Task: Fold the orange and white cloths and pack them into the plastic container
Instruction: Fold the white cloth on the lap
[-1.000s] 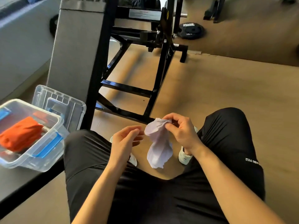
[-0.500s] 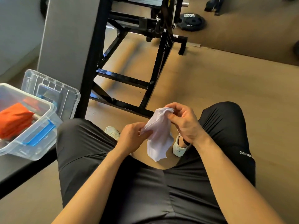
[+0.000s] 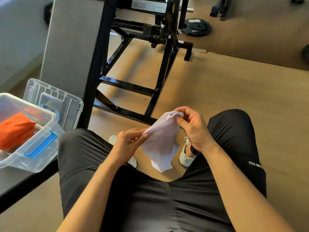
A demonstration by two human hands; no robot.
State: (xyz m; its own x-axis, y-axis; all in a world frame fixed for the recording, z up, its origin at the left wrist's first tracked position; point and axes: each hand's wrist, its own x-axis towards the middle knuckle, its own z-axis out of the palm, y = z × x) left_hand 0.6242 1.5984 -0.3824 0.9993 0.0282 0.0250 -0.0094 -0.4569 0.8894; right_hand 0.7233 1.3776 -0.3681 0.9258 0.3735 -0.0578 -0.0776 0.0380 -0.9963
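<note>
a seated person holds the white cloth (image 3: 161, 143) up in the air between the knees, over a bare strip of tan floor (image 3: 234, 91) that runs wide and open to the right. the left hand (image 3: 127, 144) pinches the cloth's lower left edge between thumb and curled fingers; the right hand (image 3: 192, 128) pinches the bunched top corner, fingers pressed together on the fabric. the cloth is thin, soft and slightly creased, hanging in a loose tapering flap whose bottom edge dangles free above the floor, between two white shoes (image 3: 185, 156). black shorts (image 3: 167, 198) cover both thighs, smooth and faintly glossy. at the left, on a dark grey bench top (image 3: 20, 183) whose edge cuts diagonally just beside the left thigh, sits the clear plastic container (image 3: 41, 144), rectangular with rounded corners and a blue clip on its near wall. inside it lies the orange cloth (image 3: 15, 129), folded into a thick, matte bundle. the container's ribbed transparent lid (image 3: 55, 99) leans just behind it. ahead, a black steel machine frame (image 3: 127, 86) of square tubes stands on the floor, its crossbars near the hands, closing off the space in front. a black weight plate (image 3: 197, 28) lies flat well beyond.
</note>
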